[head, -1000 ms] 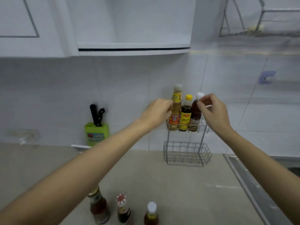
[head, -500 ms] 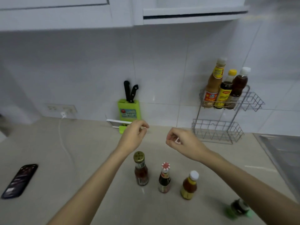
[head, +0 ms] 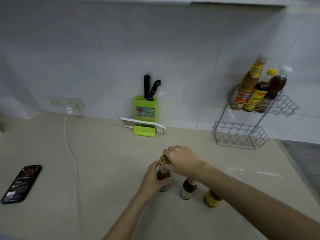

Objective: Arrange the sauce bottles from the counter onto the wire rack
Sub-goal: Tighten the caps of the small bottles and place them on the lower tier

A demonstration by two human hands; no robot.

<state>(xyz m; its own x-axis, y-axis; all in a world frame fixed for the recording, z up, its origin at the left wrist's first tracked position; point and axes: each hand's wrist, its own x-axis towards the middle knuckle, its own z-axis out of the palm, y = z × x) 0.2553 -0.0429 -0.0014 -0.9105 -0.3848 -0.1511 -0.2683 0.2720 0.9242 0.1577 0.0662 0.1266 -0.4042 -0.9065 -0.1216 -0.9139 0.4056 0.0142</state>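
On the counter [head: 107, 179], both hands, left [head: 153, 181] and right [head: 181, 160], clasped around the gold-capped bottle [head: 163, 175].

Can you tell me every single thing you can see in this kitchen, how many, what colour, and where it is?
Gold-lidded glass sauce jar: one, reddish-brown, on the counter, held by both hands.
Dark sauce bottle: one, near-black, right of the jar.
Yellow-labelled sauce bottle: one, orange, rightmost on the counter.
Tall sauce bottles: three, tan, dark and brown, on the top tier.
Two-tier wire rack: one, silver, against the wall.
Plastic knife block: one, green, holding two black-handled knives.
Smartphone: one, black, far left.
Charger cable: one, white, from the wall socket.
Left hand: grips the jar's body.
Right hand: on the lid.
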